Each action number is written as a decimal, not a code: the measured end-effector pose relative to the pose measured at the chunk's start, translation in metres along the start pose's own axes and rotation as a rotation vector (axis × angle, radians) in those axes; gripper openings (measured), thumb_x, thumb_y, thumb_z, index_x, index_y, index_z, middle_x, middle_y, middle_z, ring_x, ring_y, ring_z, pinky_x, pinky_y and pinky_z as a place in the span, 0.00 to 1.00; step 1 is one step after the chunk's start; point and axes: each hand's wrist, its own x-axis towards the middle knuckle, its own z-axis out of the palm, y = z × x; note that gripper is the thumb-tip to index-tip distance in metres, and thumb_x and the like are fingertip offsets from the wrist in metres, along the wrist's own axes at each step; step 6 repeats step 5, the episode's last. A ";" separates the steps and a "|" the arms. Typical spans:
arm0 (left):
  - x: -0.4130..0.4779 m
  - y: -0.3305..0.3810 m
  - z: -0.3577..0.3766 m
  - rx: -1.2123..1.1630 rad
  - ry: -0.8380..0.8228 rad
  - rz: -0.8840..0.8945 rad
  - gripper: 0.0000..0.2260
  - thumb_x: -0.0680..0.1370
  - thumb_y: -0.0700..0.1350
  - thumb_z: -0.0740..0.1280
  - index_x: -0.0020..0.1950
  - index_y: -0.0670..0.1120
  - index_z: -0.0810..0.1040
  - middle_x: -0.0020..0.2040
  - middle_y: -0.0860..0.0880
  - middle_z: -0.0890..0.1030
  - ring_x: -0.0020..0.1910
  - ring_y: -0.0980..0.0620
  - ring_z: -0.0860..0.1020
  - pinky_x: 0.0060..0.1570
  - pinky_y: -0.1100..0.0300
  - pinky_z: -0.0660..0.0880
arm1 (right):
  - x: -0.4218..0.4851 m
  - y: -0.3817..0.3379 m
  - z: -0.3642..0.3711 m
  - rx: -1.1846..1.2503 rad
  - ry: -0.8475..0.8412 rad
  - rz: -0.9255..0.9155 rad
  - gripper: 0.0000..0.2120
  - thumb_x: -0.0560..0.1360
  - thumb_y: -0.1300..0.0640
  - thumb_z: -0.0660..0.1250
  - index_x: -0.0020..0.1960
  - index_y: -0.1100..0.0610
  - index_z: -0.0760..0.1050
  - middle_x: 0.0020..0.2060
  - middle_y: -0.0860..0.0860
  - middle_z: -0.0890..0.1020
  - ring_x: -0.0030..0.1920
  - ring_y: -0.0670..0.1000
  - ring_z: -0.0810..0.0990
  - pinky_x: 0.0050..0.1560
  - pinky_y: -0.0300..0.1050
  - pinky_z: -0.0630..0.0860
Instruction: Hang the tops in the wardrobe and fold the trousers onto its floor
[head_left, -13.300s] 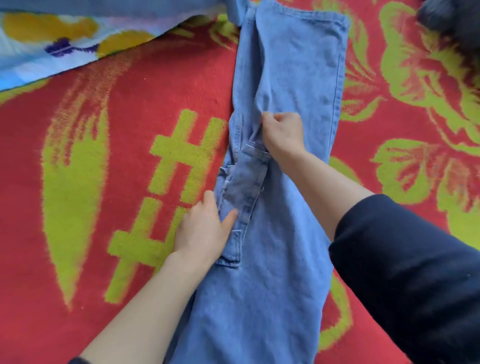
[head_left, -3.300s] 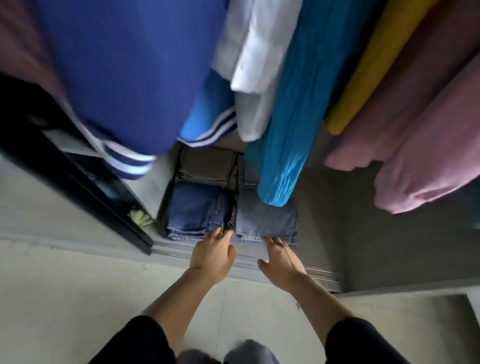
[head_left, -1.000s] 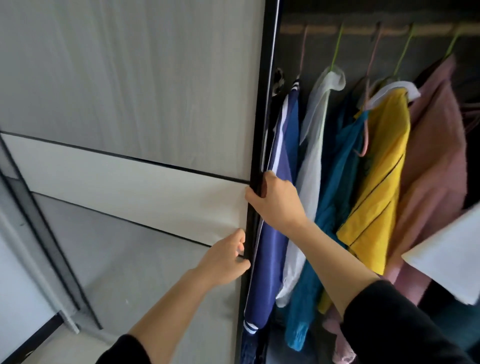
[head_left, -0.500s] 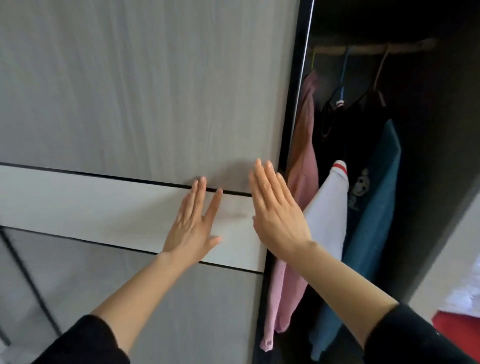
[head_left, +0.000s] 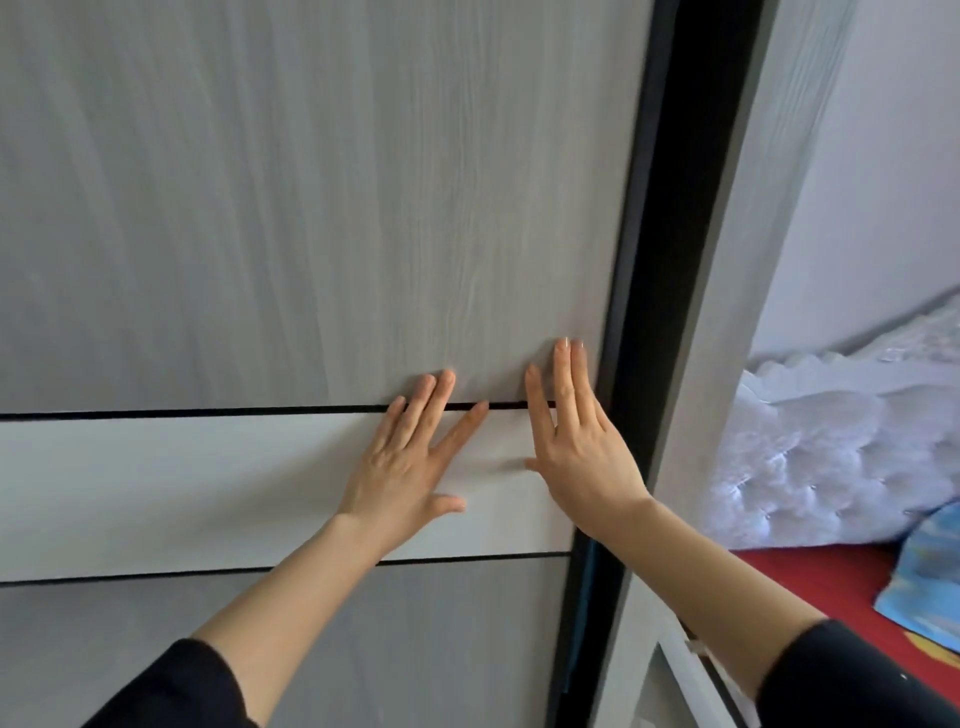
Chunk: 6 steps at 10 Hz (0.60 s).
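Slid further right since half a second ago, the wardrobe door (head_left: 311, 208) is being pressed by the left hand (head_left: 405, 467) and the right hand (head_left: 582, 457), both flat with fingers straight, while the opening of the wardrobe (head_left: 743, 260) is being narrowed to a dark slit just right of the right hand, with the hung tops being hidden.

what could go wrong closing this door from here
The right hand lies flat near the door's leading edge; its fingers could be nipped as the dark gap closes against the frame. Blue cloth shows low in that gap and may get trapped. The left hand, also flat, could slip.
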 end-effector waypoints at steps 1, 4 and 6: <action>0.014 0.018 0.004 -0.013 0.009 0.032 0.61 0.56 0.67 0.76 0.79 0.54 0.43 0.78 0.43 0.39 0.78 0.46 0.40 0.74 0.51 0.38 | -0.007 0.018 0.000 0.014 0.008 0.035 0.37 0.67 0.60 0.77 0.70 0.72 0.66 0.69 0.74 0.63 0.70 0.72 0.62 0.70 0.58 0.66; 0.034 0.054 0.009 -0.021 0.081 0.053 0.62 0.54 0.66 0.77 0.79 0.53 0.47 0.79 0.44 0.41 0.77 0.47 0.39 0.74 0.51 0.37 | -0.022 0.046 -0.008 0.243 0.014 0.119 0.31 0.69 0.66 0.72 0.69 0.72 0.66 0.71 0.70 0.62 0.73 0.67 0.61 0.69 0.54 0.67; 0.036 0.054 0.012 -0.099 0.102 0.078 0.61 0.53 0.64 0.79 0.78 0.53 0.51 0.78 0.45 0.45 0.78 0.47 0.40 0.74 0.51 0.40 | -0.025 0.055 -0.024 0.437 0.087 0.122 0.31 0.71 0.63 0.72 0.71 0.69 0.66 0.73 0.62 0.65 0.74 0.60 0.62 0.68 0.51 0.69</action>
